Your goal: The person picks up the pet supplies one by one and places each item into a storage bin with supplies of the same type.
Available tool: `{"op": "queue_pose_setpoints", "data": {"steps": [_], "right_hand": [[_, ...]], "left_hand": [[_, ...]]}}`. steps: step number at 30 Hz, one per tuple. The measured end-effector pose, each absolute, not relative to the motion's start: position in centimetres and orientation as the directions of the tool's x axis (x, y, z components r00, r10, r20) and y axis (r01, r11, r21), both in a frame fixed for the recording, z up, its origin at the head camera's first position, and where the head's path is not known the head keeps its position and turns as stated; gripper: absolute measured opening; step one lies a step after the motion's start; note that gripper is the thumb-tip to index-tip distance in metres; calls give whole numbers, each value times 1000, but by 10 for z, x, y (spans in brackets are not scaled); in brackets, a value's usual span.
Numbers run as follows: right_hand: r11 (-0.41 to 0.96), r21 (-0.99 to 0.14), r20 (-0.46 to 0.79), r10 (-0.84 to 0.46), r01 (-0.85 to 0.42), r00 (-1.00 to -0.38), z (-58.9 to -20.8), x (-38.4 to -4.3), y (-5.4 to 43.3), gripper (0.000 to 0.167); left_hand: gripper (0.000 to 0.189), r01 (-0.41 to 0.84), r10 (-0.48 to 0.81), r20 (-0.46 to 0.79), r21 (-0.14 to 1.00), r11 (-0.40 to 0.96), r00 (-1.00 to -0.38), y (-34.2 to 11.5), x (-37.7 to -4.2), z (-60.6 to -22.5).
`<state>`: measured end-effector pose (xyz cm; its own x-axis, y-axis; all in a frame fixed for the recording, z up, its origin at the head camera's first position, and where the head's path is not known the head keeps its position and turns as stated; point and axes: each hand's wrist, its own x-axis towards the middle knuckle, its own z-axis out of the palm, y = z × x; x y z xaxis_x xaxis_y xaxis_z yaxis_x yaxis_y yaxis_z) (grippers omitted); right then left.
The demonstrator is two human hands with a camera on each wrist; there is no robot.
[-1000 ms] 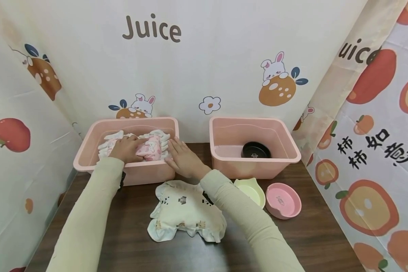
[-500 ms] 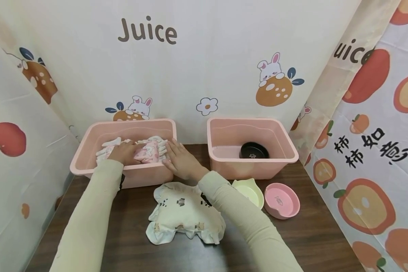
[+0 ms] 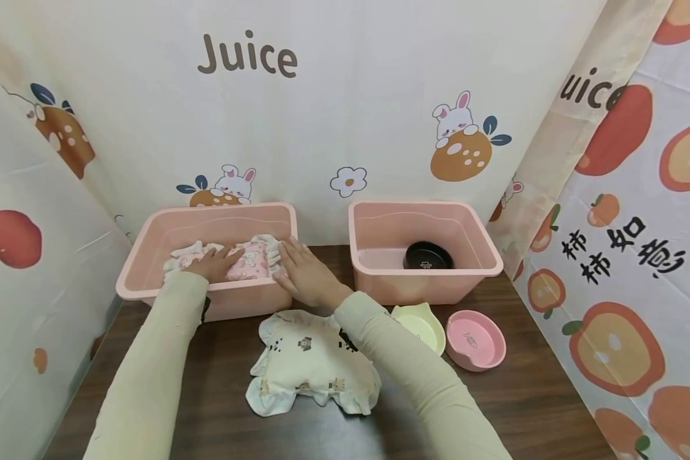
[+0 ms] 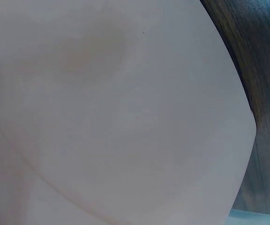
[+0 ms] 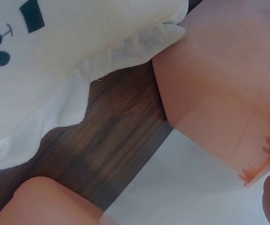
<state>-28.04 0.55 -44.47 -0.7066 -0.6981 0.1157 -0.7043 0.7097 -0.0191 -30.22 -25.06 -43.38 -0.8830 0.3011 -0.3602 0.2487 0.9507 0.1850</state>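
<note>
Just now, the pink-and-white printed fabric cushion with ruffled edges (image 3: 252, 262) sits lower inside the pale pink rectangular plastic bin on the left (image 3: 224, 216) than it did a second ago, its frills less raised. The left hand (image 3: 211, 263) has come down with it and lies on top, fingers extended and grasping nothing. The right hand (image 3: 309, 273) remains at that bin's right rim, fingers straight beside the frill, clenched on nothing; whether they touch the frill is hard to tell. That suggests the cushion is being pressed down and settled in the bin. Elsewhere the layout is unchanged: the cream animal-print fabric cushion with a ruffled border (image 3: 316, 364) lies on the dark wood-grain table (image 3: 218, 415), nearer than the bins, and the black round bowl (image 3: 428, 257) stays in the matching right bin (image 3: 408, 291).
</note>
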Motion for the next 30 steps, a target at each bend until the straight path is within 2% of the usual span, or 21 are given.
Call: {"op": "queue_pose_setpoints", "data": {"steps": [11,24,30], "right_hand": [[721,-39,94,-687,-692,-721,-443,-281,7,65],[720,-58,103,-685,-691,-722,-444,-280,6,65],[718,-70,106,-685,-692,-721,-443,-280,6,66]], "left_hand": [[74,216,316,-425,266,939,-848,-252,-304,-431],[84,170,265,-354,278,946,-897,-253,-306,-441],[89,178,274,-344,285,942,-898,-255,-308,-443]]}}
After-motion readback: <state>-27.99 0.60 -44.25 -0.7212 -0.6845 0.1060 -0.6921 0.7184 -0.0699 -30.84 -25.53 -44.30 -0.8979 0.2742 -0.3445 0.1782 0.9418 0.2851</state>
